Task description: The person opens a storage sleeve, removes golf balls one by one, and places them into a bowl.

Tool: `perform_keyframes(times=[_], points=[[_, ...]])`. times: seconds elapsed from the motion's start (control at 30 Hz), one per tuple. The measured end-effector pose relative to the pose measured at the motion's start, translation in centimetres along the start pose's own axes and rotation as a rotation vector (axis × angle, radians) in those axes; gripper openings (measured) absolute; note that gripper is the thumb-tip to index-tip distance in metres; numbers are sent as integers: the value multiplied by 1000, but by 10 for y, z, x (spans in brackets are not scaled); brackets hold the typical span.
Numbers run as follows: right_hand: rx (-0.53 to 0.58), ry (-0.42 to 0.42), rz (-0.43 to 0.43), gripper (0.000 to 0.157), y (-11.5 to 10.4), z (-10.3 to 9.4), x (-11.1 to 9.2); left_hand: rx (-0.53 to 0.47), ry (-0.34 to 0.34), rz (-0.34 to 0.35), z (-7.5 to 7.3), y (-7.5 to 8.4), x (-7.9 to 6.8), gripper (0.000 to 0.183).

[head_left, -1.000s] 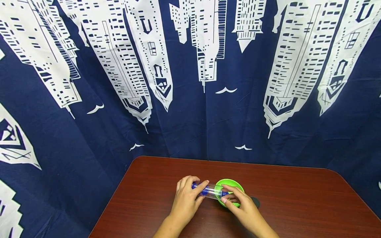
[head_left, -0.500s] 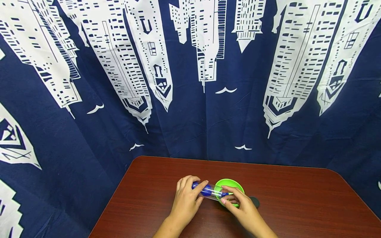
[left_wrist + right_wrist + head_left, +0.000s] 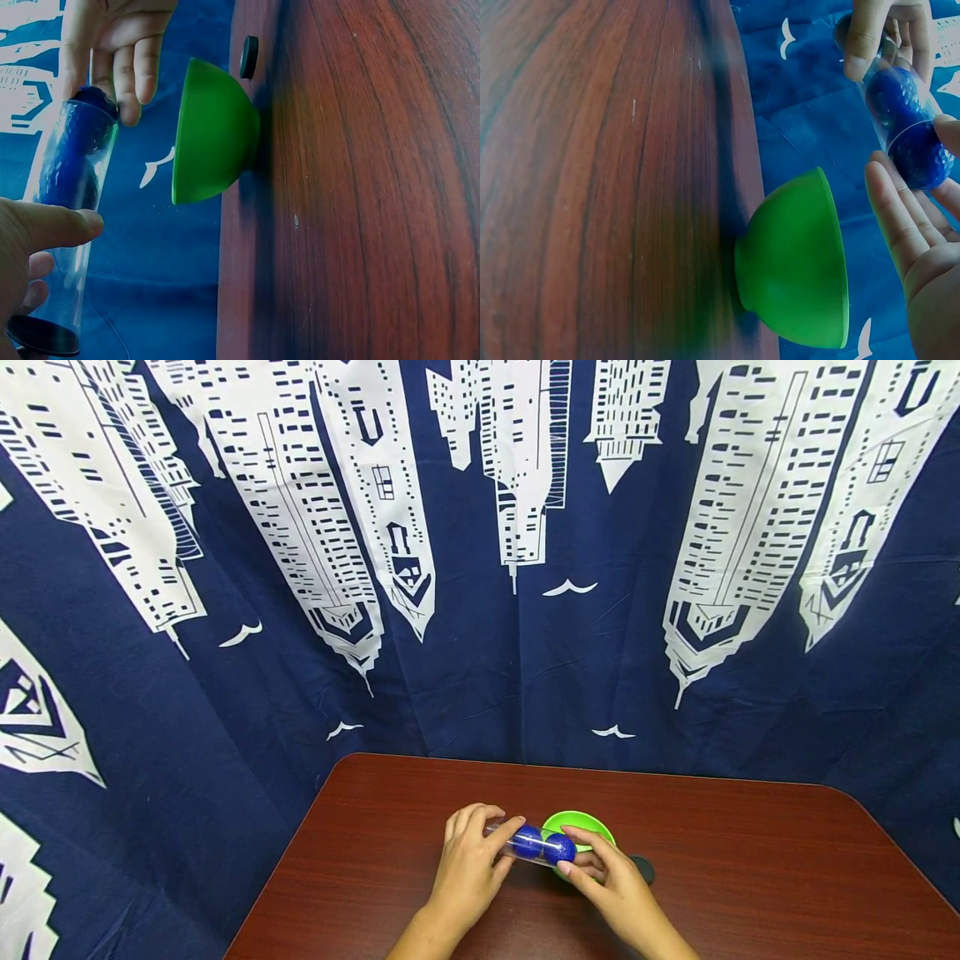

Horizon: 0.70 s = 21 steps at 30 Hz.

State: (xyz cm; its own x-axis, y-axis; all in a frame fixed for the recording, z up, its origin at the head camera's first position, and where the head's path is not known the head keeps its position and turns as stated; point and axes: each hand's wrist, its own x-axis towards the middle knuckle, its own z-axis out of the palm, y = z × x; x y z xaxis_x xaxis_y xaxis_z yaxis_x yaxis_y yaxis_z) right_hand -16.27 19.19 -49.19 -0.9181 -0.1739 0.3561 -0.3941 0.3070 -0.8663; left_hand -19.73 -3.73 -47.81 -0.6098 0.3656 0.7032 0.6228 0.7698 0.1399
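My left hand [image 3: 467, 852] grips a clear tube [image 3: 71, 259], which has a black cap on its near end and lies slanted above the table. Inside it sit two blue balls with a glittery surface. The inner blue ball [image 3: 527, 842] is fully within; the outer blue ball [image 3: 924, 161] pokes past the tube's uncapped rim. At that rim my right hand [image 3: 618, 881] has its thumb and fingertips on either side of the outer ball, pinching it. Below the tube's far end stands a green bowl [image 3: 795, 262], partly hidden by the right hand in the head view.
A loose black cap [image 3: 250, 57] lies on the brown wooden table [image 3: 360, 877], right of the bowl. Behind the table hangs a dark blue cloth [image 3: 480, 693] printed with white buildings and birds.
The blue balls have slid along the tube, away from my left hand to the uncapped end at my right fingers. Both hands stay nearly still; the tube's left part now looks clear.
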Motion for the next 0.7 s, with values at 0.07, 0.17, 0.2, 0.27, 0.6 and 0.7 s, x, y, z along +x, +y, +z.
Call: perform_keyframes(times=[0.07, 0.17, 0.2, 0.27, 0.6, 0.7], points=[[21, -1, -1, 43, 0, 0, 0, -1, -1, 1, 0, 0, 0, 53], [28, -4, -9, 42, 0, 0, 0, -4, -5, 0, 0, 0, 0, 53], [27, -4, -9, 42, 0, 0, 0, -5, -7, 0, 0, 0, -1, 52], [22, -5, -9, 42, 0, 0, 0, -6, -11, -2, 0, 0, -1, 53], [49, 7, 11, 41, -3, -1, 0, -21, -2, -6, 1, 0, -1, 52], [42, 3, 1, 40, -3, -1, -1, -19, -2, -11, 2, 0, -1, 53]])
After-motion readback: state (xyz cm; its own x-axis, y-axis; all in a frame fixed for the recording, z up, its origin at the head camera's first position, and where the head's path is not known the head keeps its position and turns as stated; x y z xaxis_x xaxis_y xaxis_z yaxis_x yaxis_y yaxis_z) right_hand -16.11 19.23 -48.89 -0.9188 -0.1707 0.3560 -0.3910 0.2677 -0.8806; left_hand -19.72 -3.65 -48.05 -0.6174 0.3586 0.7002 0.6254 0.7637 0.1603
